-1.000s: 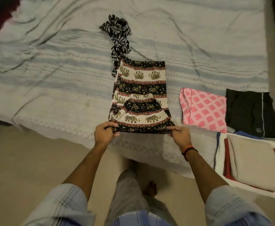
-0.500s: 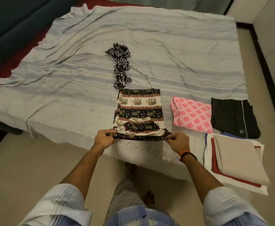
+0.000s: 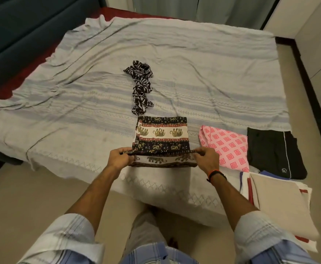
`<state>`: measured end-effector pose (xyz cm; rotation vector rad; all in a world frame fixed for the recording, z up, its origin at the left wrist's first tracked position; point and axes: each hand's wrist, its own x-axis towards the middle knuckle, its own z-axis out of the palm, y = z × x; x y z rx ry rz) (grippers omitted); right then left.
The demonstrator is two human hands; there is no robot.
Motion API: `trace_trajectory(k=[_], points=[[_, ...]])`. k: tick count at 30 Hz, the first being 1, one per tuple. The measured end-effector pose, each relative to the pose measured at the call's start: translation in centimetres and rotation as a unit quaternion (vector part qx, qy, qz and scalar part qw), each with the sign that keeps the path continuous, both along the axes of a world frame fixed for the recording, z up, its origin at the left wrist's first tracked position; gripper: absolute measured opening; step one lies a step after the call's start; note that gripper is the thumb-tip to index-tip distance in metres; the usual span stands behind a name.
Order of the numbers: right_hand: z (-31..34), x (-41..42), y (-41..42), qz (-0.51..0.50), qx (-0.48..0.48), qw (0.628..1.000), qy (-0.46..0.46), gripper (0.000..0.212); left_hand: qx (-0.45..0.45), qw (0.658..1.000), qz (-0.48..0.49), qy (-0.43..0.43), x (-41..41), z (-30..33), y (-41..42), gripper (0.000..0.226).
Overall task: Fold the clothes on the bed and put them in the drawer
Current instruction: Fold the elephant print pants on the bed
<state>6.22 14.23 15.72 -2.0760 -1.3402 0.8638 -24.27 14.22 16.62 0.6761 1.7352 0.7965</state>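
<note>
Elephant-print garment [image 3: 162, 138] is laid at the near edge of the bed [image 3: 203, 73], long axis running left-right, straight ahead of the body. Its near edge is lifted and pinched at both corners: left hand [image 3: 120, 158] on the left corner, right hand [image 3: 205, 159] on the right, fingers curled round the cloth. Both hands are equally near. The rest of the garment lies just beyond the hands, away from the body, so the fold is judged to go forward. Zebra-print cloth [image 3: 140, 86] is left unfolded further back.

hands [image 3: 163, 159] | near hem of elephant-print garment [image 3: 162, 133] lifted, carried further over
</note>
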Motion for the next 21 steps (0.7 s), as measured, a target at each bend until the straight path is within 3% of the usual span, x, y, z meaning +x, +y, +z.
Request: trace_trajectory(k=[21], points=[[-5.8,-1.9,22.1,-0.015,-0.109,0.993,-0.047,0.018,-0.107,0.994,-0.028,-0.010,-1.1,-8.0,23.1,0.044]])
